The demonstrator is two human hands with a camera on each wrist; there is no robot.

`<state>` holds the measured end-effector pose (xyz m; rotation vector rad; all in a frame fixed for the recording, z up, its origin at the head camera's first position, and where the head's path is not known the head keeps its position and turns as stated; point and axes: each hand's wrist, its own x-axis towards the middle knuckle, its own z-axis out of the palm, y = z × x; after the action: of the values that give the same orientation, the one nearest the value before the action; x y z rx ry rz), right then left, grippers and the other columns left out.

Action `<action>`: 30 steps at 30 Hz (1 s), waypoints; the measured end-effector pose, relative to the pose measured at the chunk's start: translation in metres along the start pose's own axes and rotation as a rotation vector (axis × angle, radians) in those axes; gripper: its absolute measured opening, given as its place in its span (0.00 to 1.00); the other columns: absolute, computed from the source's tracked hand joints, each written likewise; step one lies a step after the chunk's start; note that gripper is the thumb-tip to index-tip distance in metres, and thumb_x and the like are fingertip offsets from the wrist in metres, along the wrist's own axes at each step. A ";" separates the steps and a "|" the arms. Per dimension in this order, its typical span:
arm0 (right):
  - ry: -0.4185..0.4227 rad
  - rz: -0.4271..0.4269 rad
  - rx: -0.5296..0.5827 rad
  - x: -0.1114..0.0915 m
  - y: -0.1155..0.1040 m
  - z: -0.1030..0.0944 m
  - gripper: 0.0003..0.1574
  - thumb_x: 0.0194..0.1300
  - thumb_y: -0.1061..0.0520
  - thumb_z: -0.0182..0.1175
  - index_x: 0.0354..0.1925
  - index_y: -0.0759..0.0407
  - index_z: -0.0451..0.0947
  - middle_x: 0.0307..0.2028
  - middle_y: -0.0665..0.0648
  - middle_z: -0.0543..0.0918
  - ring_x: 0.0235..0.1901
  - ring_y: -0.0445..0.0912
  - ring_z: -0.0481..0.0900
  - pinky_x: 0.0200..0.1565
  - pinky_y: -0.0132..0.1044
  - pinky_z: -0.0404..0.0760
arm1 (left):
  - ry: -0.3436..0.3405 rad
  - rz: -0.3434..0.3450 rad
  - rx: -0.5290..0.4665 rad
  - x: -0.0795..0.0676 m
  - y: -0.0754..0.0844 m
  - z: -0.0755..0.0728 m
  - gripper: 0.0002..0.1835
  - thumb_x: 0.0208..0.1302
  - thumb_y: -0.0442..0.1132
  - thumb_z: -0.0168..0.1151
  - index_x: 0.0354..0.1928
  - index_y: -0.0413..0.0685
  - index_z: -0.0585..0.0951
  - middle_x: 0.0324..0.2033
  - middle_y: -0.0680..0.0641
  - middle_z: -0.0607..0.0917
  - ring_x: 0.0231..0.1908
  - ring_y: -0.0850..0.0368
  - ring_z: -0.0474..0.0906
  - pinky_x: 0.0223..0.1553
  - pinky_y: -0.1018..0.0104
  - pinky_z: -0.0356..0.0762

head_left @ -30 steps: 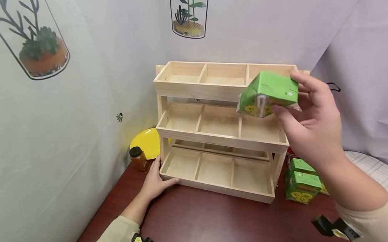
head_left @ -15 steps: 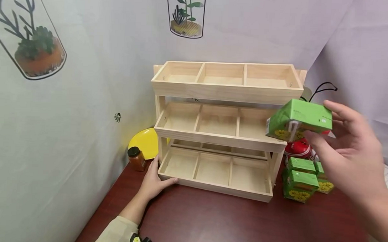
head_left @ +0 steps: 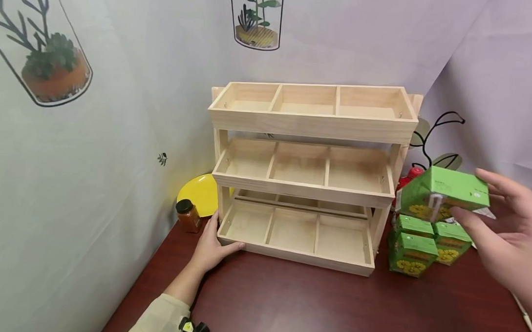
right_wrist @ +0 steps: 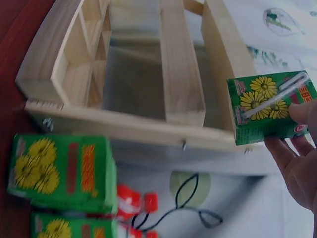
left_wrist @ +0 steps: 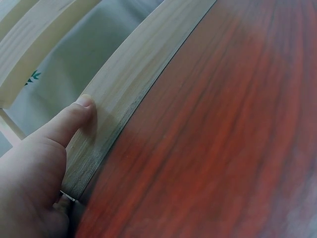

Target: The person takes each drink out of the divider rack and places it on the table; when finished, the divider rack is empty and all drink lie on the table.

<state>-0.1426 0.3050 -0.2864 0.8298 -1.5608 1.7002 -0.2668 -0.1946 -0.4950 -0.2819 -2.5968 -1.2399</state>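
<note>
My right hand (head_left: 512, 235) pinches a green drink carton (head_left: 450, 192) between thumb and fingers at its right end. Yellow flowers and a wrapped straw show on the carton's side in the right wrist view. It is held above several like cartons (head_left: 414, 256) standing right of a three-tier wooden rack (head_left: 311, 124). My left hand (head_left: 211, 249) grips the lower left corner of the rack. In the left wrist view its thumb (left_wrist: 74, 116) presses on the front board (left_wrist: 124, 84); most of the other fingers are hidden behind the corner. No items lie in the rack's compartments.
Left of the rack stand a black-lidded jar (head_left: 188, 216) and, behind it, a yellow plate (head_left: 203, 190). Red-capped bottles (right_wrist: 130, 201) stand behind the cartons at the right. A dark red table (head_left: 287, 303) lies in front; printed cloth (head_left: 131, 132) hangs behind.
My right hand has carried the carton from in front of the upper right compartments rightward and down, to above the standing cartons. My left hand keeps its place on the rack corner.
</note>
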 end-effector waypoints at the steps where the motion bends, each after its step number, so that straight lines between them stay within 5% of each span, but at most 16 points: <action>1: 0.014 0.018 0.001 -0.004 0.001 -0.006 0.38 0.53 0.81 0.61 0.62 0.82 0.60 0.52 0.66 0.77 0.51 0.50 0.78 0.47 0.29 0.78 | -0.002 -0.001 -0.001 0.000 0.000 0.000 0.68 0.34 0.67 0.77 0.76 0.56 0.49 0.65 0.43 0.64 0.63 0.48 0.64 0.62 0.45 0.61; 4: 0.086 0.098 -0.072 -0.020 0.002 -0.024 0.39 0.54 0.83 0.58 0.64 0.79 0.60 0.53 0.64 0.77 0.53 0.48 0.76 0.47 0.27 0.77 | -0.009 -0.004 -0.002 0.000 0.001 0.001 0.69 0.34 0.67 0.77 0.76 0.56 0.49 0.66 0.43 0.64 0.63 0.48 0.64 0.62 0.45 0.61; 8: 0.169 0.243 -0.428 -0.042 0.004 -0.049 0.41 0.53 0.86 0.53 0.66 0.74 0.62 0.53 0.55 0.79 0.52 0.43 0.76 0.45 0.22 0.75 | -0.011 0.002 -0.002 0.000 0.001 0.001 0.69 0.35 0.67 0.77 0.76 0.56 0.48 0.66 0.43 0.64 0.63 0.48 0.64 0.62 0.44 0.61; 11: 0.149 0.301 -0.645 -0.059 0.012 -0.073 0.43 0.52 0.87 0.52 0.66 0.72 0.64 0.51 0.47 0.78 0.50 0.36 0.76 0.42 0.19 0.74 | -0.006 0.007 -0.007 0.001 0.001 0.001 0.68 0.34 0.66 0.78 0.76 0.58 0.48 0.65 0.43 0.64 0.63 0.48 0.64 0.61 0.45 0.61; 17: 0.091 0.303 -0.565 -0.091 0.030 -0.113 0.41 0.53 0.86 0.54 0.66 0.75 0.61 0.54 0.47 0.77 0.51 0.35 0.76 0.41 0.19 0.75 | 0.001 0.004 -0.017 -0.001 -0.002 0.000 0.67 0.34 0.64 0.79 0.76 0.64 0.49 0.64 0.44 0.65 0.61 0.48 0.65 0.60 0.44 0.63; 24: 0.117 0.339 -0.349 -0.112 0.040 -0.124 0.45 0.48 0.92 0.48 0.65 0.77 0.61 0.53 0.49 0.79 0.47 0.34 0.79 0.36 0.20 0.76 | -0.005 0.023 -0.025 0.000 -0.004 -0.001 0.67 0.36 0.63 0.79 0.76 0.64 0.48 0.64 0.43 0.65 0.61 0.48 0.65 0.59 0.43 0.62; 30: 0.000 0.300 -0.175 -0.125 0.051 -0.138 0.43 0.43 0.94 0.44 0.61 0.84 0.59 0.49 0.53 0.81 0.46 0.38 0.81 0.38 0.24 0.78 | -0.007 0.029 -0.019 0.002 -0.003 0.001 0.67 0.36 0.63 0.79 0.76 0.65 0.47 0.64 0.43 0.65 0.62 0.47 0.65 0.59 0.42 0.62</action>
<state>-0.1151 0.4328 -0.4287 0.5264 -1.8780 1.7334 -0.2699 -0.1956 -0.4965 -0.3265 -2.5793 -1.2565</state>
